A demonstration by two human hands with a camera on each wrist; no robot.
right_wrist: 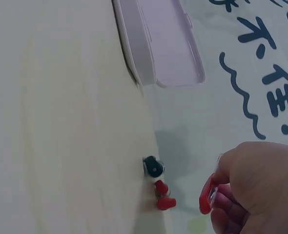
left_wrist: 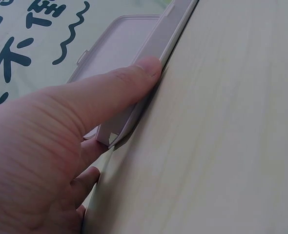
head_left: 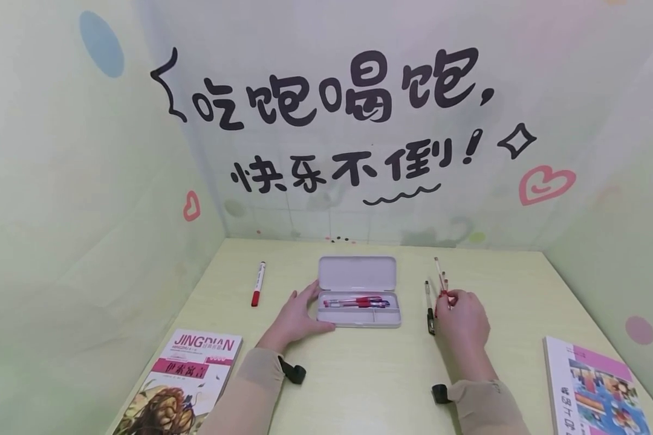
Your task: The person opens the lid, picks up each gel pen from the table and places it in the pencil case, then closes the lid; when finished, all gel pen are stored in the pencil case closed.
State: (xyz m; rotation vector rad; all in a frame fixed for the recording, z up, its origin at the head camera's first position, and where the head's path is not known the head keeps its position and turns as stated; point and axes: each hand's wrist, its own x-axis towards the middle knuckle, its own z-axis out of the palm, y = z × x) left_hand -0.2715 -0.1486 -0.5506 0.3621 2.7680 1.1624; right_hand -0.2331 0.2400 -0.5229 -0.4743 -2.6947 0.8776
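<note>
Gripping the open case (head_left: 346,315) at its left side with the left hand (head_left: 296,316), laying the thumb along the front wall. Pinching a red pen (right_wrist: 205,199) in the right hand (head_left: 465,318), apart from the case and to its right. Seeing a black pen (head_left: 429,311) and two more red pens (right_wrist: 165,203) lying near that hand on the table (head_left: 359,377), other pens (head_left: 367,300) lying in the case's rear compartment, a marker (head_left: 258,285) lying left of the case, and a book (head_left: 182,380) lying at either side.
</note>
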